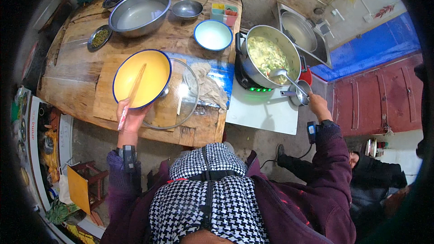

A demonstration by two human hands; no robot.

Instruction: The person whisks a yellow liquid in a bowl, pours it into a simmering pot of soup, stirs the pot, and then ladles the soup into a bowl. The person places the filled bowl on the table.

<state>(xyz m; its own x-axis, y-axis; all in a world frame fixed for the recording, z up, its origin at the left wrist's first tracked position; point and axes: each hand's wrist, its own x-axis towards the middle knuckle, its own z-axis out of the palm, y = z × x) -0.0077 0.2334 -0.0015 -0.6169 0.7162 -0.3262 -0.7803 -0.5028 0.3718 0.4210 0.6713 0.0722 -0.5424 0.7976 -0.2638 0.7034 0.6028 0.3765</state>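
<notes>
My left hand [133, 117] grips the rim of a yellow enamel bowl [152, 78] with a blue edge, and a pair of wooden chopsticks [137, 83] lies across the bowl under my thumb. Behind the bowl a glass pot lid [169, 108] rests on a wooden cutting board [105, 98]. My right hand [318, 105] holds the handle of a metal ladle [279, 72], whose head dips into a large pot [250, 62] of soup with egg-like pieces and greens. The pot stands on an electric cooker [245, 80] with green lights. Beside it is a small metal saucepan [301, 98].
A wooden table [74, 78] bears a large metal basin [137, 13], a white enamel bowl [213, 35], a metal bowl [187, 9], a dish of green herbs [100, 38], a seasoning box [224, 14] and a crumpled cloth [203, 84]. At right, another person [376, 179] sits near the red cabinet [376, 95].
</notes>
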